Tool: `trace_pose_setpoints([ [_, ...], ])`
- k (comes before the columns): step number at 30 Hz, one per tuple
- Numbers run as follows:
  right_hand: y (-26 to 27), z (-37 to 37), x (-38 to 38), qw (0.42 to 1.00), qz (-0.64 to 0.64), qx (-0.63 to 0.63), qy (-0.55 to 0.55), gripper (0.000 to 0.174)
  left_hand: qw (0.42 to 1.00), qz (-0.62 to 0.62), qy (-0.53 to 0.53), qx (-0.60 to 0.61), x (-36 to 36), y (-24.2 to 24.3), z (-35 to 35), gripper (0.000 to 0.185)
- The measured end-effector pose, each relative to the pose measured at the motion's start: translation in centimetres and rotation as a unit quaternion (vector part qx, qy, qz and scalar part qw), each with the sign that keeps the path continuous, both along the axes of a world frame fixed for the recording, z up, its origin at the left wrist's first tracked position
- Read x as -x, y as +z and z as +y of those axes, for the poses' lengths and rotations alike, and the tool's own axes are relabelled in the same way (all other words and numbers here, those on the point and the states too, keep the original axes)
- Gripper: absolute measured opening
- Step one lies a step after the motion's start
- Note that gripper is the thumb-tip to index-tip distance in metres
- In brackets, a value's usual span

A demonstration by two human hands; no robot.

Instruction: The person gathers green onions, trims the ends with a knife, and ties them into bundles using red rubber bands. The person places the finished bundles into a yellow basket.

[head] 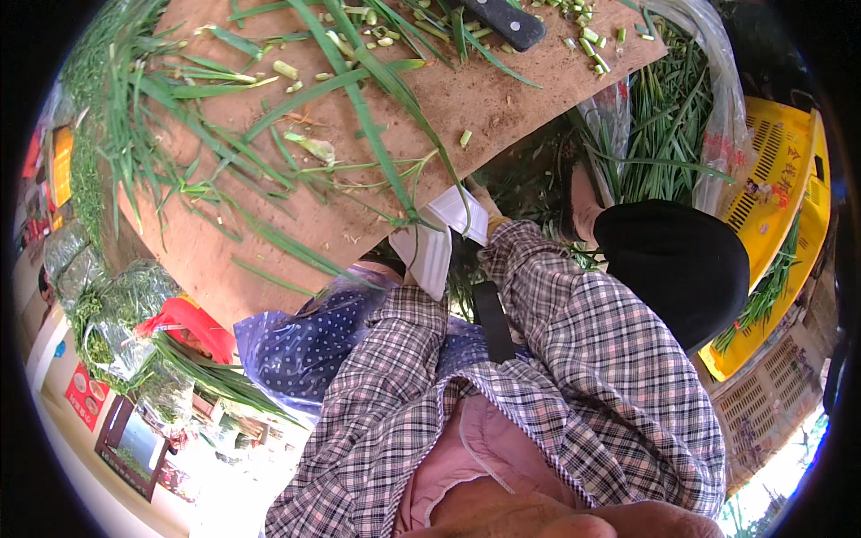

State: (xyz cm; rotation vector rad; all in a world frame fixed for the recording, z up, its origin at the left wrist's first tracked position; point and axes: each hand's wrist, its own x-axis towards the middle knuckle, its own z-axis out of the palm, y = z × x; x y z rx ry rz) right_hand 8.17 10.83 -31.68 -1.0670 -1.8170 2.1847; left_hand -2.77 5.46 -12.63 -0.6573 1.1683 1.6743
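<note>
At the near edge of a brown wooden board [255,282] are two white ridged pieces [425,259], foam or plastic, meeting at an angle. My right hand [494,210], in what looks like a yellowish glove, grips the farther white piece [464,212]. Most of my left hand [407,277] is hidden behind the nearer piece, which it appears to hold. Long green leaves [366,128], like garlic chives, trail across the board and hang over both pieces. Cut pale stem ends [592,54] are scattered at the far side, near a black riveted knife handle [508,23].
To the right, a clear plastic bag [713,134] holds bundled green leaves [662,107]. Yellow crates [773,181] stand beside a round black seat [672,269]. At left are a red bag [192,326] and bagged greens [124,316]. A blue dotted apron [316,363] covers my lap.
</note>
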Motion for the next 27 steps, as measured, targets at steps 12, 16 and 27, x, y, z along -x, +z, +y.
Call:
trace_pose_setpoints([
  [12,16.9,6.3,-2.0,0.971,-0.225,0.015,0.076,0.094,0.960,0.241,-0.144,-0.021,-2.7,3.2,-2.3,0.040],
  [16,25.1,4.7,-1.4,0.971,0.023,-0.214,0.102,0.084,0.981,0.163,-0.050,-0.090,-3.4,9.5,-5.2,0.043],
  [27,37.8,5.3,8.0,0.994,0.083,0.070,-0.005,0.065,0.969,0.168,-0.166,-0.077,6.8,25.6,-5.4,0.044],
])
